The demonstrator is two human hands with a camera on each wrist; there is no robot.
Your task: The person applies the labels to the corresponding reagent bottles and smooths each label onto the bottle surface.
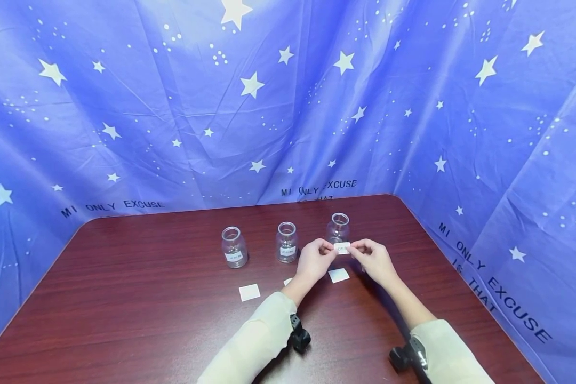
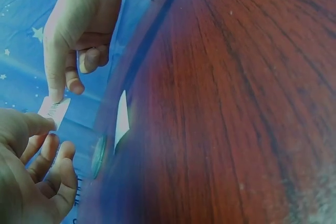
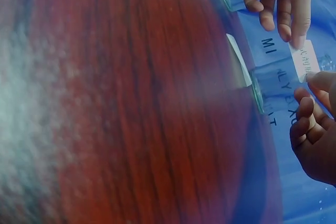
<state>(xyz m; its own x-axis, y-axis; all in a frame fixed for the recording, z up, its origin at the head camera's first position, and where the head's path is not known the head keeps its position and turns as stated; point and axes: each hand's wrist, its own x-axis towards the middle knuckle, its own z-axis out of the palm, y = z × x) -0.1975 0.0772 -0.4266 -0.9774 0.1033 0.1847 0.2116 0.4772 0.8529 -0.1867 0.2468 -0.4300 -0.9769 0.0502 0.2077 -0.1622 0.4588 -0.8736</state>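
Between my two hands a small white label (image 1: 342,248) with printed characters is stretched by its ends. My left hand (image 1: 317,260) pinches its left end between thumb and fingertip, while my right hand (image 1: 375,261) pinches the right end. Just behind the label stands a clear glass jar (image 1: 338,226), its lower part partly hidden by the hands and the label. In the right wrist view the label (image 3: 305,61) appears in front of that jar (image 3: 275,85); whether they touch I cannot tell. A white paper piece (image 1: 338,275) lies on the table below the hands.
Two more open glass jars, one in the middle (image 1: 287,243) and one at left (image 1: 234,248), stand upright with labels on their fronts. Another white paper piece (image 1: 249,292) lies before the left jar; a third (image 1: 288,281) is mostly hidden by my left arm. A starry blue curtain (image 1: 197,106) surrounds the table.
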